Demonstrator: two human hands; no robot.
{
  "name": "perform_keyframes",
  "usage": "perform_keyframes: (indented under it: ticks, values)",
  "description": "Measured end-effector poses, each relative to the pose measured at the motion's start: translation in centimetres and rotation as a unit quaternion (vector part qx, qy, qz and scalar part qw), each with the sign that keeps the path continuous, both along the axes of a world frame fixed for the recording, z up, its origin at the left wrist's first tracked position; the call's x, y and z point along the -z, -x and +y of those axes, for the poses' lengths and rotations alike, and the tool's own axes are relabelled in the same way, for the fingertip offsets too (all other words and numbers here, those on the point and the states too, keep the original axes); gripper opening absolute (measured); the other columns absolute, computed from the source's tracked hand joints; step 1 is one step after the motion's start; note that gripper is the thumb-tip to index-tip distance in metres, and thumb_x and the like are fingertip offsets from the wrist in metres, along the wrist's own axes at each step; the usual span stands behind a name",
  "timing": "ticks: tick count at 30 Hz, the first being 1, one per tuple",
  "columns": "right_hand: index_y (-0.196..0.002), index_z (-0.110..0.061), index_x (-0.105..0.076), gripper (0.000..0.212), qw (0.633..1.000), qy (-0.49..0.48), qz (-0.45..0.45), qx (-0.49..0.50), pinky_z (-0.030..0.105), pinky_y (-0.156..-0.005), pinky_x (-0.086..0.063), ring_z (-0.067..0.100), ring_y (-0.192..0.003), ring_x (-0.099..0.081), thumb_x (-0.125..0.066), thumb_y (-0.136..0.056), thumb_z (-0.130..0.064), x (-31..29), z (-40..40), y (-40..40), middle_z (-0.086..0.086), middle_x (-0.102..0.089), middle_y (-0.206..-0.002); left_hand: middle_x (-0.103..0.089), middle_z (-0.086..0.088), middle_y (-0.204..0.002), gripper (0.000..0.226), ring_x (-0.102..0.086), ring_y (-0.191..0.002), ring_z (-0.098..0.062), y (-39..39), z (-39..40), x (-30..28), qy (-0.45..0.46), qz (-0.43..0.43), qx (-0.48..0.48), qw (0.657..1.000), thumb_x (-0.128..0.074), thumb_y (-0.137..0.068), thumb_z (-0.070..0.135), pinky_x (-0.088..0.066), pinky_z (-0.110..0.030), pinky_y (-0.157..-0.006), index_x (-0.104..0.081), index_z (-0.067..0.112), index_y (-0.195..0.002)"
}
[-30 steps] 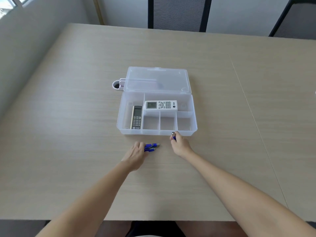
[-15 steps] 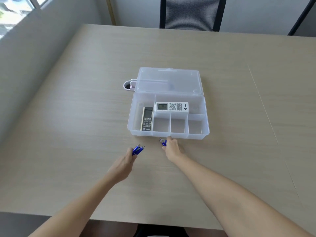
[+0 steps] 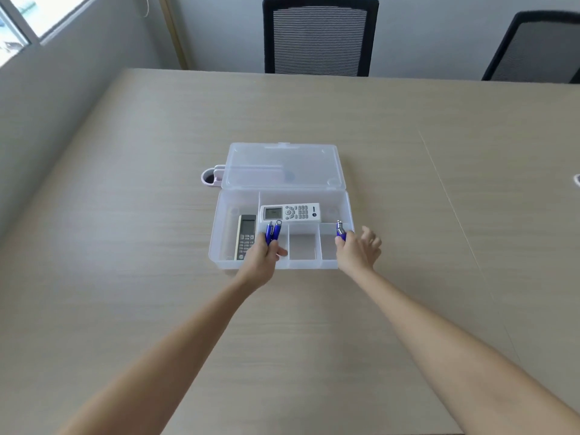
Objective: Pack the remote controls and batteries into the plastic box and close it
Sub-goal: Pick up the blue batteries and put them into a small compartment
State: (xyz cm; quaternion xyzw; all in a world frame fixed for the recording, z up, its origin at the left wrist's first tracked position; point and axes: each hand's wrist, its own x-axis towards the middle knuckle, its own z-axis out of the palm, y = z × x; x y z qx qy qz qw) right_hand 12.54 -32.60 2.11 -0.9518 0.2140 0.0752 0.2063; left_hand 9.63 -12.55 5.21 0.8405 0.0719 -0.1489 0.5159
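A clear plastic box lies open on the table, its lid folded back flat. A white remote rests in the long rear compartment and a dark slim remote in the left one. My left hand grips two blue batteries over the front left small compartment. My right hand pinches one blue battery over the front right small compartment, its other fingers spread. The middle small compartment holds nothing.
A small white round holder sits against the lid's left side. Two black mesh chairs stand behind the table's far edge. A wall runs along the left. A white object peeks in at the right edge.
Both hands lifted their blue batteries off the table in front of the box and carried them forward over the front compartments.
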Motion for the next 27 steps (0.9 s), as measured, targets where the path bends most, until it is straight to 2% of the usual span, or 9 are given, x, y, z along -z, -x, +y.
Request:
perform_keyframes:
  ticks: [3, 7, 9, 13, 17, 20, 22, 24, 27]
  values:
    - [-0.109, -0.014, -0.065, 0.033, 0.991, -0.013, 0.129, 0.042, 0.042, -0.109, -0.023, 0.037, -0.135, -0.017, -0.043, -0.093, -0.034, 1.2, 0.6, -1.3, 0.013, -0.03, -0.144, -0.071, -0.007, -0.102, 0.014, -0.059, -0.089, -0.025, -0.4, -1.4, 0.1, 0.007, 0.017, -0.021, 1.0, -0.031, -0.1, 0.017, -0.043, -0.037, -0.079, -0.039, 0.009, -0.091]
    - [-0.106, -0.017, -0.064, 0.025, 0.984, 0.042, 0.164, 0.054, 0.039, -0.105, -0.03, 0.033, -0.127, -0.031, -0.053, -0.086, -0.026, 1.4, 1.2, -2.4, 0.009, -0.04, -0.134, -0.072, -0.004, -0.105, 0.02, -0.058, -0.095, -0.028, -0.3, -1.5, 1.0, -0.003, 0.044, -0.032, 0.999, -0.031, -0.099, 0.018, -0.044, -0.033, -0.073, -0.044, 0.004, -0.103]
    - [-0.105, -0.017, -0.063, 0.022, 0.985, 0.024, 0.161, 0.058, 0.038, -0.098, -0.037, 0.03, -0.12, -0.041, -0.055, -0.085, -0.023, 1.6, 0.5, -3.0, 0.008, -0.047, -0.128, -0.072, -0.003, -0.105, 0.022, -0.056, -0.093, -0.026, -0.5, -1.7, 1.0, 0.004, 0.063, -0.033, 0.997, -0.031, -0.098, 0.018, -0.043, -0.033, -0.075, -0.043, 0.003, -0.108]
    - [-0.083, -0.016, -0.062, 0.009, 0.989, -0.088, 0.114, 0.03, 0.027, -0.062, -0.042, 0.03, -0.088, -0.058, -0.056, -0.085, -0.024, 1.0, -3.0, -3.5, 0.011, -0.065, -0.101, -0.071, -0.003, -0.103, 0.018, -0.057, -0.088, -0.021, -1.9, -4.3, 0.6, 0.035, 0.088, -0.027, 0.995, -0.032, -0.098, 0.017, -0.043, -0.031, -0.068, -0.043, 0.006, -0.106]
    - [-0.12, -0.014, -0.054, 0.035, 0.981, -0.192, -0.039, 0.01, 0.029, -0.065, -0.046, 0.028, -0.073, -0.055, -0.043, -0.089, -0.003, 0.3, -7.2, -1.9, 0.011, -0.064, -0.079, -0.068, -0.006, -0.096, 0.012, -0.063, -0.074, -0.017, -3.2, -7.8, 0.4, 0.027, 0.12, 0.004, 0.992, -0.037, -0.097, 0.013, -0.047, -0.031, -0.067, -0.047, 0.009, -0.1]
    - [-0.123, -0.011, -0.053, 0.038, 0.959, -0.281, -0.002, 0.035, 0.037, -0.07, -0.058, 0.03, -0.072, -0.067, -0.059, -0.085, -0.009, 0.3, -8.4, -1.8, 0.013, -0.072, -0.092, -0.068, -0.014, -0.089, 0.011, -0.07, -0.067, -0.021, -4.4, -9.7, 0.5, 0.014, 0.146, 0.009, 0.989, -0.04, -0.093, 0.007, -0.057, -0.038, -0.068, -0.049, 0.007, -0.086]
    - [-0.116, -0.004, -0.062, 0.033, 0.934, -0.352, 0.033, 0.057, 0.04, -0.067, -0.061, 0.032, -0.077, -0.07, -0.065, -0.083, -0.009, 0.5, -8.0, -2.2, 0.019, -0.071, -0.104, -0.073, -0.023, -0.089, 0.01, -0.074, -0.076, -0.032, -5.2, -10.5, 0.7, -0.051, 0.136, 0.017, 0.989, -0.043, -0.088, 0.005, -0.058, -0.045, -0.073, -0.049, 0.006, -0.079]
    - [-0.11, -0.003, -0.066, 0.029, 0.922, -0.381, 0.042, 0.064, 0.036, -0.061, -0.06, 0.034, -0.084, -0.071, -0.068, -0.082, -0.008, 0.5, -7.4, -2.5, 0.02, -0.069, -0.109, -0.072, -0.024, -0.091, 0.012, -0.071, -0.084, -0.037, -5.7, -11.3, 0.5, -0.15, 0.088, 0.049, 0.983, -0.046, -0.087, 0.007, -0.052, -0.039, -0.064, -0.05, 0.007, -0.075]
    - [-0.106, -0.004, -0.067, 0.027, 0.91, -0.404, 0.039, 0.078, 0.038, -0.062, -0.061, 0.035, -0.083, -0.072, -0.071, -0.08, -0.01, 0.7, -7.2, -2.6, 0.018, -0.069, -0.109, -0.067, -0.012, -0.097, 0.014, -0.065, -0.096, -0.033, -5.7, -12.9, -0.2, -0.315, 0.039, 0.092, 0.944, -0.048, -0.09, 0.01, -0.042, -0.031, -0.067, -0.061, 0.008, -0.093]
